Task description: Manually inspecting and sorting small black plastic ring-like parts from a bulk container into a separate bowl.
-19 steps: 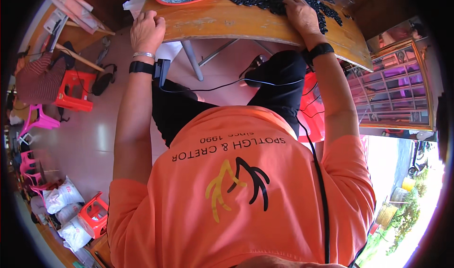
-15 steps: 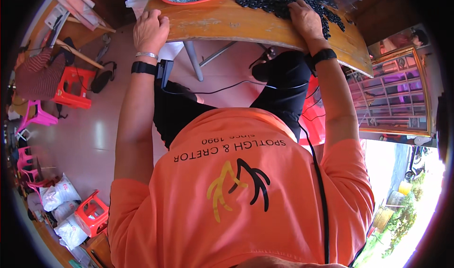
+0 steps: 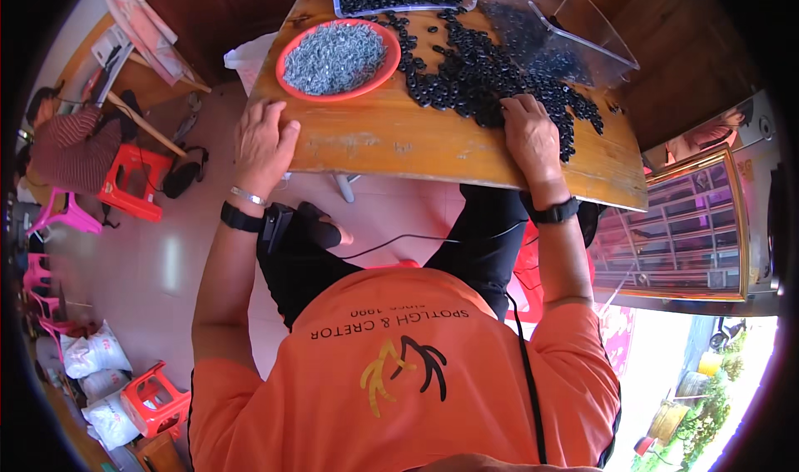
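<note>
My left hand [image 3: 263, 149] rests on the left front corner of a wooden table [image 3: 366, 149], thumb apart from the fingers, holding nothing visible. Beyond it stands a round orange-red basin [image 3: 354, 94] heaped with small silvery metal pieces [image 3: 335, 58]. My right hand [image 3: 531, 136] lies on the tabletop with its fingertips at the near edge of a spread pile of small, shiny black oval pieces [image 3: 478, 77]. Those fingers lie loosely bent, and no held piece shows. A black band circles each wrist, with a silvery bracelet on the left one.
At the table's back, a clear tub [image 3: 408, 8] holds more black pieces. A clear plastic box [image 3: 574, 35] sits tilted at the back right. Red stools [image 3: 133, 185] and white sacks [image 3: 98, 351] stand on the left floor. A thin cable [image 3: 408, 237] crosses near my legs.
The view has shifted so the table sits lower in it, bringing the whole basin and the tub into sight. My left fingers have loosened; my right hand stays by the black pieces.
</note>
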### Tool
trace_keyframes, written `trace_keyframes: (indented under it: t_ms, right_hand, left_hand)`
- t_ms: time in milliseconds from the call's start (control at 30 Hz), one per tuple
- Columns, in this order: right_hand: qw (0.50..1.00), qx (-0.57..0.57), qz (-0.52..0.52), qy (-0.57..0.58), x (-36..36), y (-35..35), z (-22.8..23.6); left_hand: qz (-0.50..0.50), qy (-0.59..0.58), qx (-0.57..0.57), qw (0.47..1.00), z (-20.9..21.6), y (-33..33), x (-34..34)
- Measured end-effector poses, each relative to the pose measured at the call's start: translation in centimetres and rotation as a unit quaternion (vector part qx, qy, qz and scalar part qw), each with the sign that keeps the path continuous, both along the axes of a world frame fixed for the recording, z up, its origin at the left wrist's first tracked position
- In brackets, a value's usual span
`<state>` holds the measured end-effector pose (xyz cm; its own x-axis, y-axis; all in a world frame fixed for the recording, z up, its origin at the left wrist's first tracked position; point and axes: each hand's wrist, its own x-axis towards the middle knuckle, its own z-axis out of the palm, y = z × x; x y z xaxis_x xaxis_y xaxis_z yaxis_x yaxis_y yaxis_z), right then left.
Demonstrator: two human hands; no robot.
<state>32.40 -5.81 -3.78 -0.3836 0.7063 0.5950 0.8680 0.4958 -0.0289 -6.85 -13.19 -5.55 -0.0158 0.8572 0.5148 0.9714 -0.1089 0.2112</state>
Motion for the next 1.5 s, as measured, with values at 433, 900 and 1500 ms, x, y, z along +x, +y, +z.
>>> trace_keyframes:
  t_ms: [433, 900, 1500]
  right_hand:
    - [0.98, -0.134, 0.1, 0.109, -0.1, -0.7, 9.0]
    - [0.966, -0.139, 0.183, -0.12, -12.9, 19.8, 3.1]
    - [0.934, -0.207, 0.212, -0.202, -7.6, 16.8, 5.1]
  left_hand:
    - [-0.094, 0.063, -0.207, 0.972, 6.5, 6.5, 2.2]
    - [-0.073, -0.161, 0.055, 0.983, 5.7, 15.1, 2.2]
    - [-0.128, -0.155, -0.014, 0.979, 4.6, 15.0, 3.4]
